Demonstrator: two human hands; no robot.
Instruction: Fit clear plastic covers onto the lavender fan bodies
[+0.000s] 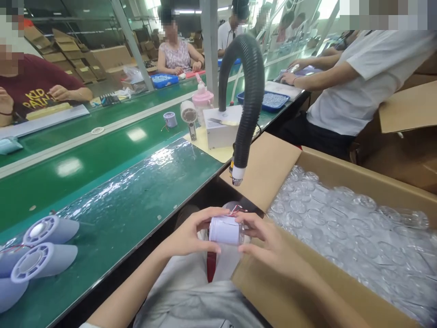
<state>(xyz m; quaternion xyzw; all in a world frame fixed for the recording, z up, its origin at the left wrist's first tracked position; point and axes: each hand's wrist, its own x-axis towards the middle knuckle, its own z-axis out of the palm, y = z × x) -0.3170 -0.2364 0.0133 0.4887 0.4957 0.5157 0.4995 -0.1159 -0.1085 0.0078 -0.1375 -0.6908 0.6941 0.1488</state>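
A pale lavender plastic cylinder (224,230), probably a small fan housing, lies sideways over my lap between both hands. My left hand (189,232) grips its left end with thumb and fingers. At the other end, the fingers of my right hand (264,234) are curled round it, where a clear plastic edge seems to show. Thin red, white and dark wires (237,209) stick out on the upper side. Above hangs a black flexible hose (247,100) with a white and metal tip (237,175).
On my right stands a cardboard box (362,171) full of clear plastic cups or covers (327,228). Several lavender housings (44,262) lie on the green bench (126,205) at left. A handheld fan (189,116) stands by a white box (223,132). Co-workers sit along the line.
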